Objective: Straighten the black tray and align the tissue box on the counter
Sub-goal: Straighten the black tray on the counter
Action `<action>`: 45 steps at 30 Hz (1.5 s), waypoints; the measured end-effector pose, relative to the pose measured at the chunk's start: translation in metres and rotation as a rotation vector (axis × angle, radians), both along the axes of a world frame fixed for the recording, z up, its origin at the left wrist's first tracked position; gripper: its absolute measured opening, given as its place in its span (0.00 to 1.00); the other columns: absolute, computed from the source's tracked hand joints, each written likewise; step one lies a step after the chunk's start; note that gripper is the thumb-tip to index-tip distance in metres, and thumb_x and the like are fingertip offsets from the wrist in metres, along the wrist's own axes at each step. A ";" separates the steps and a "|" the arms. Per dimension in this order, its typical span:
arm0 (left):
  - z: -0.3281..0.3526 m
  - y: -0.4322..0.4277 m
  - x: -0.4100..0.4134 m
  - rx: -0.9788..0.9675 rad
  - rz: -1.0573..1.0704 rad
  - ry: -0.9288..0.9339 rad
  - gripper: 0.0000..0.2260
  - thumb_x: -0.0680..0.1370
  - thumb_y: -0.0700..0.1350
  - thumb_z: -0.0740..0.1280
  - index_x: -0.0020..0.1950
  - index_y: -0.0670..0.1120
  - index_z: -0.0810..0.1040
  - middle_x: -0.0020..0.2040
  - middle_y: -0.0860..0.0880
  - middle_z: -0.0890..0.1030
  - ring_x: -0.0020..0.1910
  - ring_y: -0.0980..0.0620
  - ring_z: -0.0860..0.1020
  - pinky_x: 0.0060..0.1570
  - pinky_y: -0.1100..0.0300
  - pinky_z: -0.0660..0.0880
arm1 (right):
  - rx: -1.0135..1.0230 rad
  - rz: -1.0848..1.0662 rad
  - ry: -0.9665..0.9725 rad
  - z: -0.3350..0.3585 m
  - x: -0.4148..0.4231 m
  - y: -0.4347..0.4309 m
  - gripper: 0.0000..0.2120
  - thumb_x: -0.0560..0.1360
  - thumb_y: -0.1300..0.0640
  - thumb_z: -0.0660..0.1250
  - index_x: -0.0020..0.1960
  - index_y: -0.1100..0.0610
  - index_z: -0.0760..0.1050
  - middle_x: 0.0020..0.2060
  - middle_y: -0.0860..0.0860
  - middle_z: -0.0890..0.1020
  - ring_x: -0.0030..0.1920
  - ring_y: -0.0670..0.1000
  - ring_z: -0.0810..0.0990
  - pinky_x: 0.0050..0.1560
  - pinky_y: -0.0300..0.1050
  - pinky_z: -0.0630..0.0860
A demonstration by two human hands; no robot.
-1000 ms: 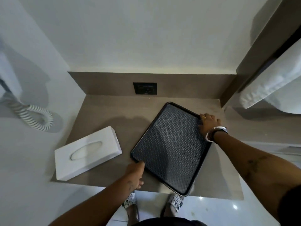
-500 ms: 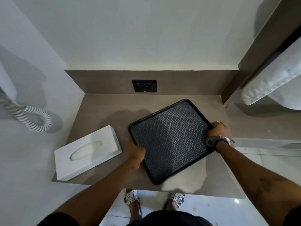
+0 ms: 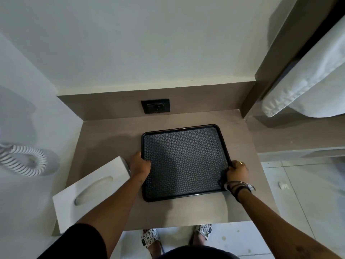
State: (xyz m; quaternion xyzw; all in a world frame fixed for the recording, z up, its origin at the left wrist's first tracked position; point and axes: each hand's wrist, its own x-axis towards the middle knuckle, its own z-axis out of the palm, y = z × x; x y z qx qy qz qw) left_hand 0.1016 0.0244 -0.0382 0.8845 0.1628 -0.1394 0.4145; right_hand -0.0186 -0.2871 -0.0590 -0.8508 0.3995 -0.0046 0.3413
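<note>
The black tray (image 3: pixel 183 161) with its patterned inside lies flat on the brown counter (image 3: pixel 188 212), its edges now nearly parallel to the counter's edges. My left hand (image 3: pixel 139 164) grips the tray's left rim. My right hand (image 3: pixel 237 171) grips the right rim near the front corner. The white tissue box (image 3: pixel 89 191) lies at the counter's left front, turned at an angle, its far end close to my left hand.
A black wall socket (image 3: pixel 155 106) sits in the back panel behind the tray. A coiled white cord (image 3: pixel 24 161) hangs on the left wall. White folded linen (image 3: pixel 306 85) rests on a shelf at the right. My sandalled feet (image 3: pixel 151 240) stand below the counter's front edge.
Both hands turned the tray from a steep diagonal to nearly square with the counter. My left hand slid up its left rim; the tissue box stayed put.
</note>
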 end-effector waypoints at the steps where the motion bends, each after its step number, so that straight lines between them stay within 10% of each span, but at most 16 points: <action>1: -0.001 0.001 0.001 0.008 0.001 -0.004 0.05 0.74 0.33 0.63 0.38 0.39 0.74 0.40 0.40 0.81 0.39 0.41 0.79 0.36 0.53 0.75 | -0.009 0.006 0.002 -0.001 -0.001 0.001 0.13 0.73 0.70 0.64 0.56 0.67 0.79 0.54 0.66 0.79 0.52 0.65 0.79 0.52 0.47 0.73; 8: -0.001 -0.004 -0.006 0.139 -0.027 -0.008 0.08 0.73 0.37 0.66 0.50 0.36 0.77 0.50 0.36 0.80 0.50 0.37 0.80 0.51 0.42 0.80 | -0.068 0.088 0.037 -0.001 -0.012 0.008 0.16 0.77 0.66 0.64 0.64 0.67 0.74 0.59 0.66 0.76 0.57 0.66 0.75 0.57 0.56 0.74; 16: -0.005 -0.022 -0.084 0.382 -0.455 -0.264 0.35 0.80 0.60 0.59 0.79 0.39 0.57 0.79 0.38 0.57 0.79 0.40 0.55 0.77 0.45 0.51 | -0.393 0.466 0.000 0.009 -0.044 0.045 0.34 0.77 0.40 0.57 0.73 0.63 0.65 0.74 0.62 0.66 0.70 0.64 0.67 0.65 0.67 0.66; 24: -0.037 -0.013 -0.157 0.547 -0.768 -0.291 0.38 0.76 0.64 0.61 0.76 0.38 0.65 0.77 0.37 0.63 0.76 0.37 0.64 0.72 0.41 0.64 | -0.425 0.852 0.129 -0.023 -0.078 0.071 0.42 0.74 0.30 0.52 0.77 0.57 0.58 0.78 0.59 0.57 0.76 0.60 0.58 0.71 0.69 0.49; 45: -0.043 -0.002 -0.065 0.549 -0.779 -0.201 0.42 0.74 0.70 0.53 0.80 0.44 0.55 0.80 0.38 0.53 0.80 0.38 0.51 0.75 0.46 0.45 | -0.434 0.850 0.145 -0.020 0.001 0.065 0.39 0.77 0.32 0.48 0.79 0.55 0.54 0.79 0.57 0.52 0.77 0.60 0.54 0.74 0.68 0.51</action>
